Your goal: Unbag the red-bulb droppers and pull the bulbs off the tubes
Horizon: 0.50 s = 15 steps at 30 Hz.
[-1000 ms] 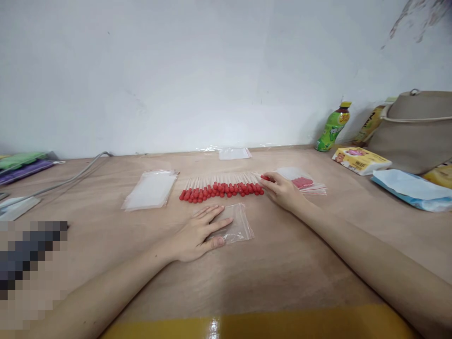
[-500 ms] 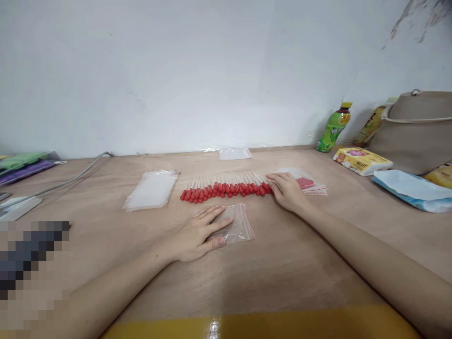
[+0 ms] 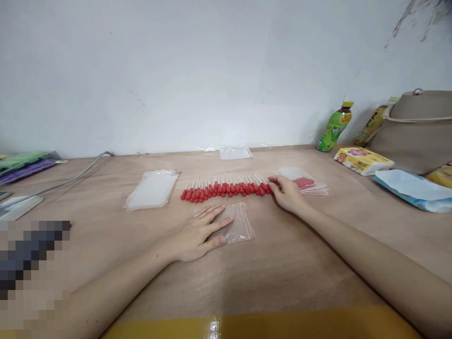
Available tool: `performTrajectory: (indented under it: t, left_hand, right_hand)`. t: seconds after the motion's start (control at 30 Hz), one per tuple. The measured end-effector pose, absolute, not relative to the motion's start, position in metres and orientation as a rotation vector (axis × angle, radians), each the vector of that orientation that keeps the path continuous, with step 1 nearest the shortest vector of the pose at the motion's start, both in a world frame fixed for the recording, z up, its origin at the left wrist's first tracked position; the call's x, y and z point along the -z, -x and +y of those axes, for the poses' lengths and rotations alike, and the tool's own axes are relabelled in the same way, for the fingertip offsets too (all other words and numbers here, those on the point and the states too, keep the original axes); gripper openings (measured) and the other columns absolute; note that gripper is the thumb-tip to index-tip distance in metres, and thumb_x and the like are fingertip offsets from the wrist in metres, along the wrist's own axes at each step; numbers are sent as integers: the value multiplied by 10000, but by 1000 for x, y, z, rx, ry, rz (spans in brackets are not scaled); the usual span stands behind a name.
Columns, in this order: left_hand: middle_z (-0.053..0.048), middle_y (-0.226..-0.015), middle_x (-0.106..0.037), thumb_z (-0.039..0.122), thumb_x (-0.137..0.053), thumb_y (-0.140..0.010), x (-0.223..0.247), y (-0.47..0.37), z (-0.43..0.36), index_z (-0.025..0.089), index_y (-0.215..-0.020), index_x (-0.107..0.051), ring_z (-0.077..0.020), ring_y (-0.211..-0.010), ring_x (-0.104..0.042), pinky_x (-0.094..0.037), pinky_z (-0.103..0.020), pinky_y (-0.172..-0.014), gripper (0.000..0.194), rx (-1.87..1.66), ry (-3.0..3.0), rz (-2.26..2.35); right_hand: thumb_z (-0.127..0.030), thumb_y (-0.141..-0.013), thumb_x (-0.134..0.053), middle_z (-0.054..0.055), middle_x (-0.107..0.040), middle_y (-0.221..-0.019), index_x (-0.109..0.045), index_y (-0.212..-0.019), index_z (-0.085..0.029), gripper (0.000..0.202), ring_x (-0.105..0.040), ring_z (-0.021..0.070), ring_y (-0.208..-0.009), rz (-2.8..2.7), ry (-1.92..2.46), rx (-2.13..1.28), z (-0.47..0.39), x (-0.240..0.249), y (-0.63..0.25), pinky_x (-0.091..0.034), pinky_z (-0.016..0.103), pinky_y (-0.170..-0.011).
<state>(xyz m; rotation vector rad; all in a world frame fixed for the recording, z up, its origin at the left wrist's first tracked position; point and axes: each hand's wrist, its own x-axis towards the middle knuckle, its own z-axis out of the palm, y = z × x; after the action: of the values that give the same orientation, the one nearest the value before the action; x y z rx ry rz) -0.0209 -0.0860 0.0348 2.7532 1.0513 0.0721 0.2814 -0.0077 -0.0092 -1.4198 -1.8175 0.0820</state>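
My left hand [image 3: 199,235] lies flat with its fingers spread on a clear zip bag [image 3: 240,225], pressing it to the table. In front of it runs a row of thin pale sticks with red bulb-like heads [image 3: 222,189], the heads pointing toward me. My right hand [image 3: 287,194] is at the right end of this row, thumb and forefinger drawn together at the last red heads. What sits between those fingertips is too small to make out. Just behind that hand is a filled zip bag [image 3: 304,182] with red contents, partly covered by the hand.
Left of the row lies a stack of whitish zip bags [image 3: 151,189]; another small bag stack [image 3: 235,153] is by the wall. On the right stand a green bottle [image 3: 335,127], a yellow tissue pack [image 3: 363,161], a blue-white packet [image 3: 416,190] and a grey bag [image 3: 413,136]. A cable [image 3: 76,176] crosses the left.
My right hand's fingers have drawn back slightly and curled at the end of the row, uncovering more of the filled bag. My left hand has stayed in place.
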Motion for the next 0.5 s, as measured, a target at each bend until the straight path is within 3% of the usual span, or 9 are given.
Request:
performTrajectory:
  t: [0.2, 0.37, 0.5]
  left_hand:
    - [-40, -1472, -164, 470, -314, -904, -34, 21, -86, 308, -1361, -284, -263, -1339, -175, -193, -464, -1073, 485, -105, -2754, 1050]
    - [-48, -1475, -150, 481, -313, -901, -32, 23, -85, 301, -1375, -248, -255, -1345, -154, -192, -456, -1077, 510, -89, -2774, 1050]
    - [-43, -1470, -173, 472, -321, -902, -32, 23, -86, 307, -1370, -260, -256, -1339, -177, -201, -463, -1071, 500, -99, -2765, 1055]
  right_hand:
    - [-260, -842, -464, 77, -640, -883, -610, -931, -193, 184, -590, 200, -860, -1900, 1027, 33, -43, -12, -259, -486, 361, -769]
    - [-334, -851, -487, 63, -595, -1137, -586, -1095, -218, 287, -511, 187, -1089, -2452, 662, -99, -77, -22, -229, -400, 372, -941]
    - [-324, -863, -478, 43, -642, -1068, -602, -1081, -199, 281, -520, 190, -1080, -2560, 604, -91, -75, -11, -224, -375, 387, -950]
